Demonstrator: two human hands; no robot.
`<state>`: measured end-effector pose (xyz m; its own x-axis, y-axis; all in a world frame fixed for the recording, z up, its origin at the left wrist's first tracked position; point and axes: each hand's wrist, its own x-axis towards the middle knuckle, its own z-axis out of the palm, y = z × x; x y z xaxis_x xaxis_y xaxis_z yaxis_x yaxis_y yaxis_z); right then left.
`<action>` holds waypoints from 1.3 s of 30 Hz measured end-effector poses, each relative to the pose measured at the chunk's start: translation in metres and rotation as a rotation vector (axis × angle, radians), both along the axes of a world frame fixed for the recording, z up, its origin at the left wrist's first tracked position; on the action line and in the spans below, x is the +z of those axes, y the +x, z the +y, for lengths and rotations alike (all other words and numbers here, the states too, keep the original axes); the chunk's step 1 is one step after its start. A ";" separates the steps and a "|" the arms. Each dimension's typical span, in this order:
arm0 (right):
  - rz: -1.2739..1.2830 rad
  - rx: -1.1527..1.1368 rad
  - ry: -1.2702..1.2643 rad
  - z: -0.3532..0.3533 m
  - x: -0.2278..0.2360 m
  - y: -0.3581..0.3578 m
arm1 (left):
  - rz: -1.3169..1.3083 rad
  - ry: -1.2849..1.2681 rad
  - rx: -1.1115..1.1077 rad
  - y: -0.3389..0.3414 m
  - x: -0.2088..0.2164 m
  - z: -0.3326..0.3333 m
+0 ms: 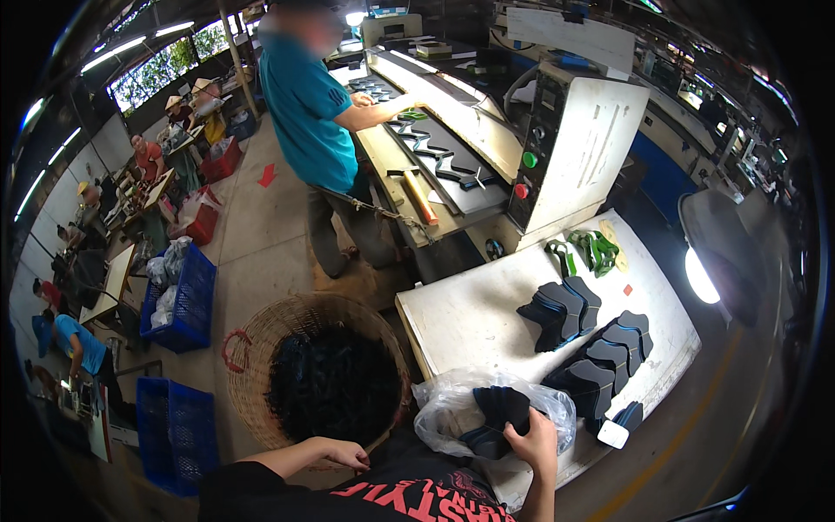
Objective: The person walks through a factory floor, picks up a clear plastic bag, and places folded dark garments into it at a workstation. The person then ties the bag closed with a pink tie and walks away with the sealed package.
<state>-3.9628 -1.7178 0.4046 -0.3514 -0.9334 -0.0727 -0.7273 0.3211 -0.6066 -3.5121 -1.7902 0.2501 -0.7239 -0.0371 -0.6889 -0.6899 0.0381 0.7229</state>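
Observation:
My right hand (532, 437) grips a small stack of black cut pieces (503, 407) with blue showing between the layers, thumb and fingers closed on its edge. The stack is at the mouth of a clear plastic bag (439, 428), on the near left corner of the white table (470, 326). More dark pieces lie lower in the bag. Close to my body, beside the wicker basket (252, 396), my left hand (346, 454) has its fingers curled in; nothing shows in it. Right of the bag stand several stacks of black curved pieces (600, 370) with blue layers.
Black scraps (335, 383) fill much of the basket. Green and black cutting dies (596, 250) lie at the table's far end. Beyond is a machine with a control box (544, 148), where a person in a blue shirt (304, 96) works. Blue crates (178, 431) stand left.

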 end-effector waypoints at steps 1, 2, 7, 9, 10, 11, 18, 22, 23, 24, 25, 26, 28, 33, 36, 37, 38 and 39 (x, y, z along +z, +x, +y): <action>0.022 -0.006 0.056 -0.004 -0.001 -0.003 | -0.043 0.015 -0.041 -0.003 0.002 -0.007; 0.022 0.001 0.112 -0.008 -0.001 -0.004 | -0.022 -0.032 -0.062 -0.007 0.005 -0.015; 0.012 0.037 0.314 -0.017 -0.005 -0.013 | -0.044 -0.148 -0.149 -0.022 0.009 -0.053; -0.019 0.009 0.343 -0.017 -0.009 -0.015 | -0.003 -0.186 -0.169 -0.023 0.002 -0.066; -0.020 0.000 0.358 -0.018 -0.011 -0.016 | 0.032 -0.185 -0.166 -0.023 -0.002 -0.072; -0.023 -0.008 0.373 -0.018 -0.013 -0.017 | 0.059 -0.174 -0.170 -0.020 -0.007 -0.077; -0.056 -0.050 0.381 -0.025 -0.025 -0.017 | 0.010 0.103 0.122 0.004 -0.025 -0.103; -0.135 -0.005 0.441 -0.036 -0.016 -0.014 | -0.129 0.199 0.171 0.014 -0.013 -0.110; -0.140 0.018 0.484 -0.039 -0.013 -0.013 | -0.102 0.247 0.175 0.013 -0.009 -0.113; -0.134 0.023 0.538 -0.043 -0.010 -0.012 | -0.043 0.276 0.161 0.013 -0.003 -0.118; -0.079 0.017 0.577 -0.044 -0.009 -0.009 | -0.036 0.275 0.136 0.009 0.002 -0.125; -0.069 0.019 0.595 -0.048 -0.008 -0.008 | 0.003 0.331 0.092 0.006 0.007 -0.133; -0.082 0.019 0.556 -0.052 -0.006 -0.007 | 0.000 0.177 -0.098 -0.013 0.018 -0.156; -0.122 -0.010 0.342 -0.059 -0.007 -0.005 | 0.247 -0.491 -0.240 -0.110 0.036 -0.202; -0.113 -0.051 0.240 -0.064 -0.008 0.001 | 0.788 -0.228 0.301 -0.189 0.027 -0.190; -0.129 -0.064 0.195 -0.066 -0.008 0.003 | 0.758 0.085 0.348 -0.213 0.020 -0.180; -0.135 -0.078 0.172 -0.069 -0.008 0.006 | 0.777 0.433 0.361 -0.234 0.012 -0.167; -0.158 -0.074 0.135 -0.070 -0.009 0.008 | 0.641 0.314 0.328 -0.252 0.004 -0.157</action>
